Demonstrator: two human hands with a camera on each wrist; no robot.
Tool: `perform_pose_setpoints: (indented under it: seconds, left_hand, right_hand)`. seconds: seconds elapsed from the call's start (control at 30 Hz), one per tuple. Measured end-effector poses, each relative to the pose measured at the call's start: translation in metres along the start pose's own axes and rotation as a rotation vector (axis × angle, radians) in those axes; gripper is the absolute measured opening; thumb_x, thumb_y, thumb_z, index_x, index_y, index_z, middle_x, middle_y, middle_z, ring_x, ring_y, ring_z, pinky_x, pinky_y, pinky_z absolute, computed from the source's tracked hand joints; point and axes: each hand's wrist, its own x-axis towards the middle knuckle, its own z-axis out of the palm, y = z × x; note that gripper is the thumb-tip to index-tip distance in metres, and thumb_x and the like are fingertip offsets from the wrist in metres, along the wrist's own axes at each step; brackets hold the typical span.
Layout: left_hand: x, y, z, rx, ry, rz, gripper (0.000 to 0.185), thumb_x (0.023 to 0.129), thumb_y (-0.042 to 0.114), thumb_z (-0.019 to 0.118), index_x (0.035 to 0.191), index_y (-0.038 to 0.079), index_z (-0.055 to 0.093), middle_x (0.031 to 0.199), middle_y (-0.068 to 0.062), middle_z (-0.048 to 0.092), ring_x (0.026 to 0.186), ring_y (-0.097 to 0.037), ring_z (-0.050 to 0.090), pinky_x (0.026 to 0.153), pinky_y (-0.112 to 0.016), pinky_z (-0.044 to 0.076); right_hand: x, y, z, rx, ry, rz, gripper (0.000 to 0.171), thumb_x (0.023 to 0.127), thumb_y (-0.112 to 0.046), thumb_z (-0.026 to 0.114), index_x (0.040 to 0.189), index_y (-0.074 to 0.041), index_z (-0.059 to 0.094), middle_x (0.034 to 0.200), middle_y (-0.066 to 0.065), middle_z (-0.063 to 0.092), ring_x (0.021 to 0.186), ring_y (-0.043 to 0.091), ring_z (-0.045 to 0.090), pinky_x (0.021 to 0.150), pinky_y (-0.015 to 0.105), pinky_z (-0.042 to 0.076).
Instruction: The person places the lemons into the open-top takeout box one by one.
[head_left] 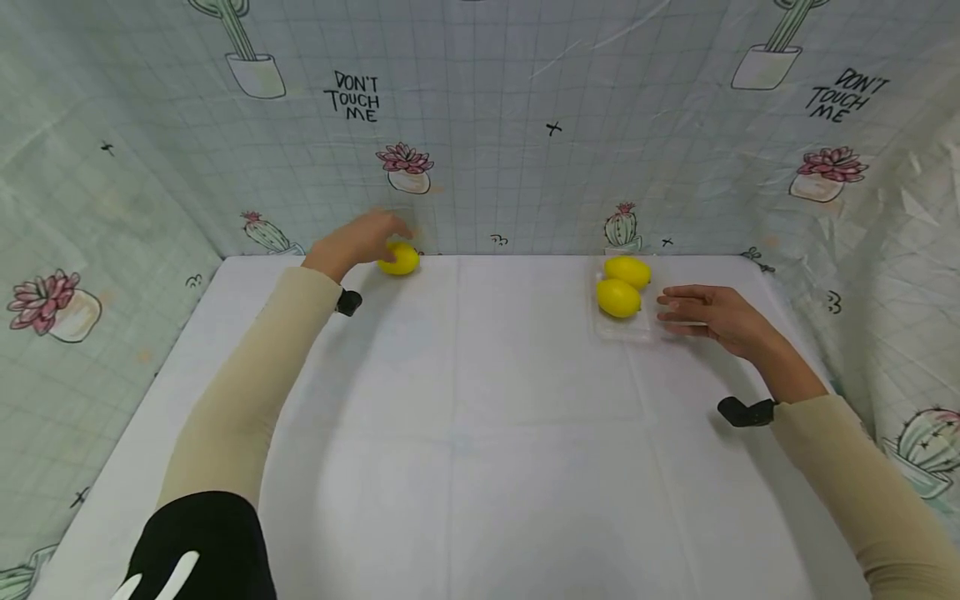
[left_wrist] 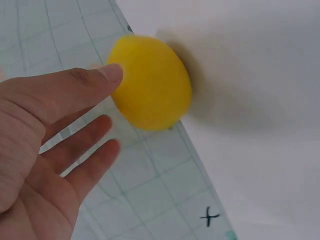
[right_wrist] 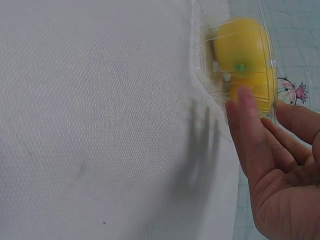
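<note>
My left hand (head_left: 363,242) reaches over a yellow lemon (head_left: 399,258) at the table's back edge. In the left wrist view its thumb (left_wrist: 95,82) overlaps the near side of that lemon (left_wrist: 152,85); two other fingers extend apart from it, and the index finger is mostly hidden. A clear plastic container (head_left: 626,333) at the back right holds two more lemons, one in front (head_left: 618,298) and one behind (head_left: 628,271). My right hand (head_left: 720,318) is beside the container's right side, fingers fairly straight and spread. Whether they touch its wall (right_wrist: 272,65) is unclear.
A white cloth (head_left: 480,433) covers the table. Behind it hangs a patterned sheet (head_left: 480,125) with cactus drawings, and similar sheets flank both sides. Dark wrist mounts (head_left: 746,412) sit at both cuffs.
</note>
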Motion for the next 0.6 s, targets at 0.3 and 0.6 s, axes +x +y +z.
perform_pose_setpoints:
  seconds: [0.3,0.6]
  left_hand:
    - [0.002,-0.017,0.003,-0.105,0.003,-0.028,0.035,0.092,-0.005,0.07,0.127,0.001,0.068,0.131,-0.02,0.063,0.121,-0.038,0.055,0.107,-0.051,0.047]
    - [0.005,-0.009,0.005,-0.085,-0.099,-0.086,0.049,0.09,0.004,0.077,0.136,0.003,0.062,0.135,-0.025,0.057,0.124,-0.039,0.05,0.109,-0.053,0.044]
  right_hand:
    - [-0.001,-0.001,0.001,-0.006,-0.002,-0.008,0.064,0.107,-0.024,0.053,0.156,0.007,0.026,0.159,0.027,0.034,0.106,0.001,0.067,0.094,0.031,0.056]
    - [0.001,0.0,0.001,-0.004,-0.005,0.011,0.063,0.108,-0.023,0.052,0.157,0.006,0.025,0.16,0.026,0.033,0.107,0.001,0.067,0.094,0.029,0.056]
